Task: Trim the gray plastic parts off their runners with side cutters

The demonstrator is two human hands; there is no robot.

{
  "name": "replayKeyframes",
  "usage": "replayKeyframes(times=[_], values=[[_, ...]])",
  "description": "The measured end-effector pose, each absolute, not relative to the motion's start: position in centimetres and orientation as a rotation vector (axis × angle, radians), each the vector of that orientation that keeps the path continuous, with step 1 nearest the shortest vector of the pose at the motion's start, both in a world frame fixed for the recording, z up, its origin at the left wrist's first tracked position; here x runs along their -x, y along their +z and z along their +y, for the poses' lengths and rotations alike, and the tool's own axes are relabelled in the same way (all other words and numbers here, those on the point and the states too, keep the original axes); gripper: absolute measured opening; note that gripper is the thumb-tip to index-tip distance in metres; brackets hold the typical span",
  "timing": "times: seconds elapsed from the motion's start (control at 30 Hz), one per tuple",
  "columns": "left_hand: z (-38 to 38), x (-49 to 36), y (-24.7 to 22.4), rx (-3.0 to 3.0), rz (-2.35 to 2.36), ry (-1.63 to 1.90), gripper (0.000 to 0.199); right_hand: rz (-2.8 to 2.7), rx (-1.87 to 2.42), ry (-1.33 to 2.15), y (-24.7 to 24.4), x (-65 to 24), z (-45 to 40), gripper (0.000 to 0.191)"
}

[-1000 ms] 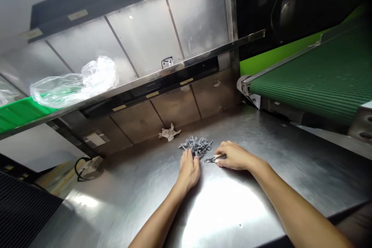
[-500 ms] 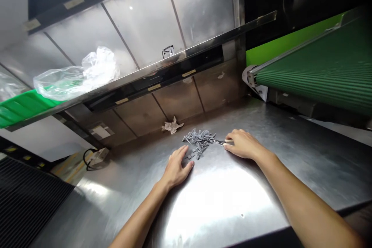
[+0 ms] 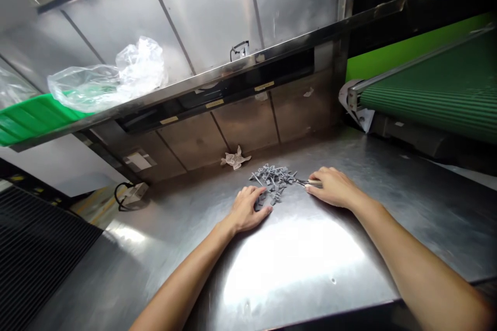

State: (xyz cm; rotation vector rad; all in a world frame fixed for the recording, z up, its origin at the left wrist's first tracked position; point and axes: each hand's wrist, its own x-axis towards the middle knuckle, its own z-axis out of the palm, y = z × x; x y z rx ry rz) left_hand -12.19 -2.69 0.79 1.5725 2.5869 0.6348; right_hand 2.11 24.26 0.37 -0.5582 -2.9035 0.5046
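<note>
On the metal worktop [image 3: 186, 232] lies a loose heap of small grey plastic pieces [image 3: 274, 178], some thin like sticks. At the heap's near left edge, my left hand [image 3: 248, 210] rests low with thumb and fingers apart, fingertips by the nearest pieces. From the other side, my right hand [image 3: 332, 187] grips a slim metal tool with thin prongs, like tweezers [image 3: 301, 182]. Its tips point left and reach the heap's right edge. Whether a piece sits between the tips is too small to tell.
A crumpled scrap [image 3: 235, 158] lies behind the heap against the back panel. Above runs a shelf with a green tray [image 3: 34, 116] and clear plastic bags [image 3: 135, 70]. At right stands a green conveyor belt [image 3: 435, 90]; a white box with a black cable [image 3: 135, 194] is at left.
The view has shifted a little. My left hand has moved closer in against the grey pieces. My right hand still grips the tool, whose tips now meet the heap's right edge.
</note>
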Motion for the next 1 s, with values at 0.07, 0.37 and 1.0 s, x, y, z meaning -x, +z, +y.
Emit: replayKeyframes(times=[0.07,0.37,1.0], values=[[-3.2,12.1,1.2,-1.562,2.559,0.624,0.052,-2.902,0.564,0.51,0.4,-2.1,24.2,0.049],[-7.9,12.8,0.8,-1.344,2.674,0.775,0.035,-2.913,0.554,0.48,-0.4,-1.7,24.7,0.051],[-17.5,14.7,1.9,-0.844,3.103,0.167,0.031,-2.713,0.3,0.476,0.6,-1.8,21.5,0.04]])
